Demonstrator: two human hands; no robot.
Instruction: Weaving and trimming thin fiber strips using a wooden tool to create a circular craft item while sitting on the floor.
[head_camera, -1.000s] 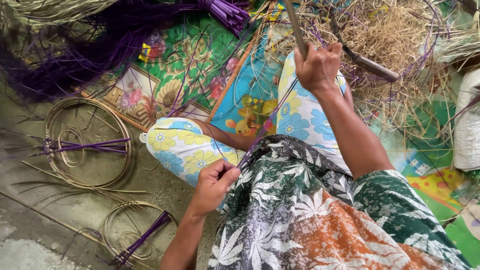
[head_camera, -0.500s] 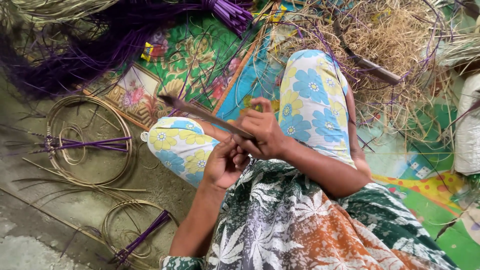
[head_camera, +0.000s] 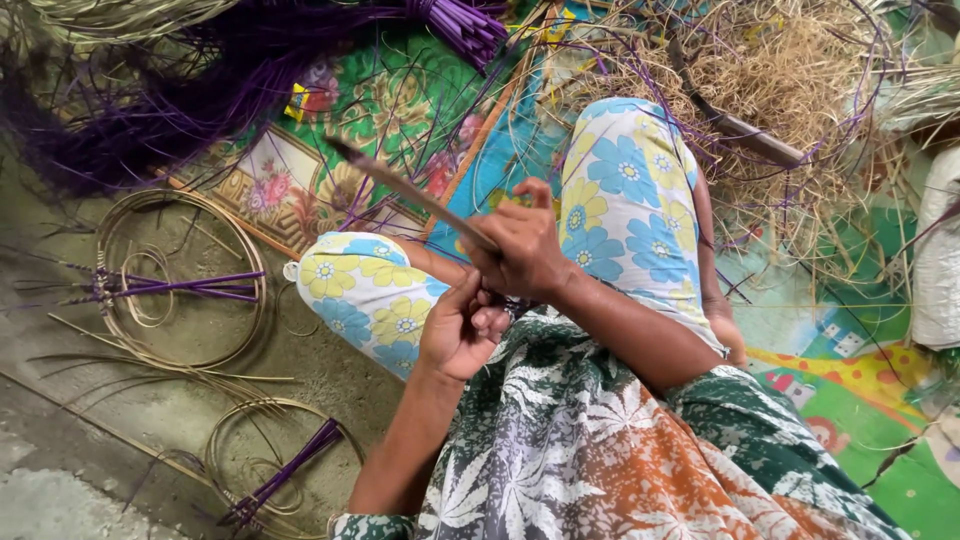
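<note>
Far left of the grip, on the floor: two coils of pale cane, upper coil (head_camera: 180, 275) with a purple bundle across it, lower coil (head_camera: 275, 465) with purple strips too. Above them, one big heap of purple strands (head_camera: 180, 90) and one tied purple bunch (head_camera: 462, 25). Under all, one colourful mat (head_camera: 390, 110).

At the middle, two hands, close together above the lap. Left hand (head_camera: 462, 330) just below the right, fingers curled, thumb up and touching the right hand; contents not visible, so cannot tell if something is pinched there. Right hand (head_camera: 525, 250) closed tight around one knife (head_camera: 410, 190). Blade pointing up and to the left from the fist, dark and tilted, tip well apart from the fingers. Handle hidden inside the fist.

Below and beside the grip, two knees in flowered cloth (head_camera: 625, 180).

Right of the grip: one heap of dry straw (head_camera: 790, 90) with one dark stick (head_camera: 735, 125) lying in it. Far right edge, one white sack (head_camera: 940, 260).
</note>
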